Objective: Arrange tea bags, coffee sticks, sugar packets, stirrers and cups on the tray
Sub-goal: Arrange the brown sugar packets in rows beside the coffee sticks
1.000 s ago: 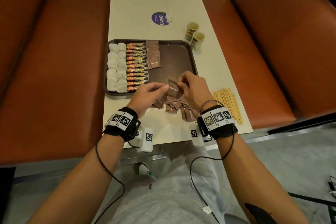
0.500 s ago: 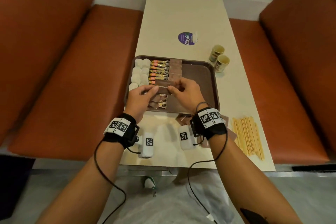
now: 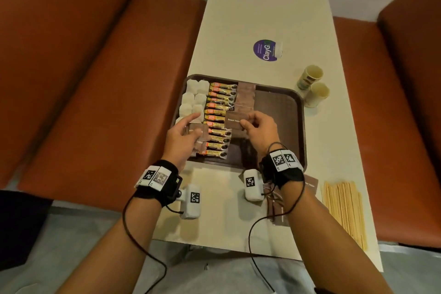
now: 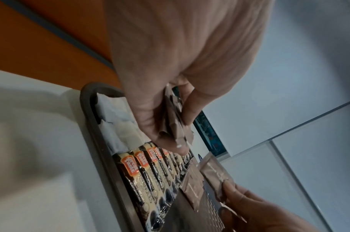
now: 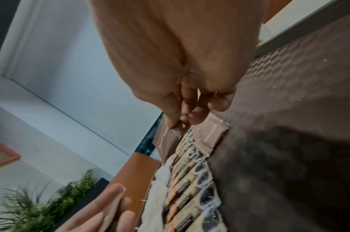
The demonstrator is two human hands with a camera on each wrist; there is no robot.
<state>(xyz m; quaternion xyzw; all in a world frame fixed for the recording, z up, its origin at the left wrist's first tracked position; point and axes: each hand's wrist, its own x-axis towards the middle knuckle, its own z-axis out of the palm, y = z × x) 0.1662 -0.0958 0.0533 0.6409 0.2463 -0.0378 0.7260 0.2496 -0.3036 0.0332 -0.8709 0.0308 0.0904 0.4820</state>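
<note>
A dark brown tray [image 3: 281, 107] holds white tea bags [image 3: 193, 98] at its left, a column of coffee sticks [image 3: 218, 117] beside them, and brown sugar packets [image 3: 244, 99] in a third column. My right hand [image 3: 259, 126] pinches one brown sugar packet [image 3: 235, 122] above the coffee sticks; the same held packet [image 5: 166, 139] shows in the right wrist view. My left hand [image 3: 185, 133] grips a small stack of brown sugar packets [image 4: 175, 124] over the tray's left side. Two paper cups [image 3: 312, 87] and wooden stirrers [image 3: 343, 205] lie on the table, right of the tray.
More brown sugar packets [image 3: 276, 207] lie on the cream table [image 3: 238, 7] under my right wrist. A round purple sticker [image 3: 266, 50] sits beyond the tray. Orange bench seats [image 3: 95, 79] flank the table on both sides.
Both hands rose from the loose packets near the table's front edge to above the tray. The hands have parted: the right now pinches a single packet, the left keeps the stack.
</note>
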